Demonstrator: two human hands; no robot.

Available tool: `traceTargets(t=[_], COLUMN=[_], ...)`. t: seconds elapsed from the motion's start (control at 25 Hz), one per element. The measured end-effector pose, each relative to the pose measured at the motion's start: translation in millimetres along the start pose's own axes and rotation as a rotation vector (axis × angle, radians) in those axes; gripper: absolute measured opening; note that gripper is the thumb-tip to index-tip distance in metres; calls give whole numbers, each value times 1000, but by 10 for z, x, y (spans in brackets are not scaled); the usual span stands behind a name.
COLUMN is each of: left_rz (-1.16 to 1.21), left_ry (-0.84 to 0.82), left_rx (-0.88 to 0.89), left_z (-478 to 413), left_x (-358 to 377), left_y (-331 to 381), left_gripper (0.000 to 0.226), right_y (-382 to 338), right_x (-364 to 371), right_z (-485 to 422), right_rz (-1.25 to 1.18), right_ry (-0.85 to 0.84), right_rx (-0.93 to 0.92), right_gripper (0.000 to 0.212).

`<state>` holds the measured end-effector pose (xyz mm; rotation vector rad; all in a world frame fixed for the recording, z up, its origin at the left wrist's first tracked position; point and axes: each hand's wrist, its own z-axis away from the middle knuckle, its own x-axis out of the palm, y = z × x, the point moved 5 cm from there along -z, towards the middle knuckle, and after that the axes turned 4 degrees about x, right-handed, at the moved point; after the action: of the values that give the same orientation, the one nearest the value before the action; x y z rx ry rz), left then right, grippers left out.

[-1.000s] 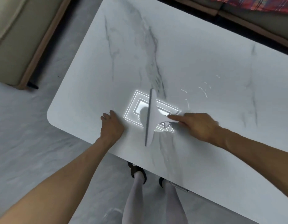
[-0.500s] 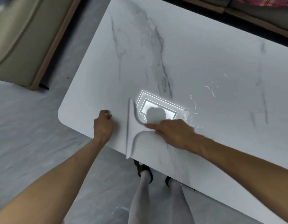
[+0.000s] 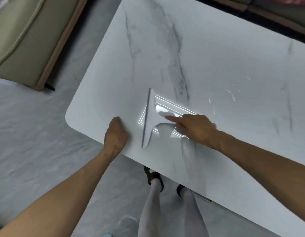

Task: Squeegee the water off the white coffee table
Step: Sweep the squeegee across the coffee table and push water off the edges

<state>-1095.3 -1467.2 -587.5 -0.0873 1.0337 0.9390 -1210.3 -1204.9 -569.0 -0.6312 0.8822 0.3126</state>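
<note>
A white squeegee [image 3: 150, 120] stands on the white marble coffee table [image 3: 208, 52], its long blade running near to far close to the table's near-left corner. My right hand [image 3: 194, 128] is shut on its handle, forefinger stretched toward the blade. My left hand [image 3: 115, 134] rests curled on the table's near edge, just left of the blade, holding nothing. Water droplets [image 3: 230, 95] and streaks glisten to the right of the squeegee, and a wet smear [image 3: 185, 146] lies under my right wrist.
A beige sofa with a wooden base [image 3: 25, 43] stands at the left across a strip of grey floor [image 3: 28, 142]. Another sofa edge [image 3: 276, 12] runs along the table's far side. My legs and dark shoes [image 3: 155, 180] are under the near edge.
The squeegee and my right hand have swept left across the table toward my left hand. My left hand has curled on the near edge.
</note>
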Motion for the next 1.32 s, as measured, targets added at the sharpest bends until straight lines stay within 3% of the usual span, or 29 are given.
traceTargets(t=[0.16,0.32,0.44,0.56,0.64,0.76,0.88,1.04,1.16,1.32], left_rz=[-93,-86,38,68,47,17,-84,-210,-273,-319], left_ry=[-63,-32,35,59,59,56,8,-107,-198,-219], left_rx=[133,88,0,-61,-91,-48,114,344,442,549], left_z=[-7,-26,-2,90,174,292,385,500,615,757], left_x=[216,216,104,24,17,71,210,470,726,985], left_y=[330,338,151,-69,-188,-224,-53,395,661,908], left_gripper=[42,45,55,59,59,58,55,58,70,77], right_y=[906,1188,720,-144,-712,-948,-515,412,1017,1384], right_x=[-272,-443,-398,-20,312,535,473,204,56,-111], right_z=[805,1267,1108,669,440,358,598,1264,1701,2174], right_rz=[7,119,83,-90,-29,56,19,-7,63,208], right_ry=[16,29,83,-58,-163,-190,-124,-144,-139,-59], right_rx=[243,364,248,37,-146,-192,-149,38,212,288], right_gripper=[44,44,44,42,44,52,56,78,61,48])
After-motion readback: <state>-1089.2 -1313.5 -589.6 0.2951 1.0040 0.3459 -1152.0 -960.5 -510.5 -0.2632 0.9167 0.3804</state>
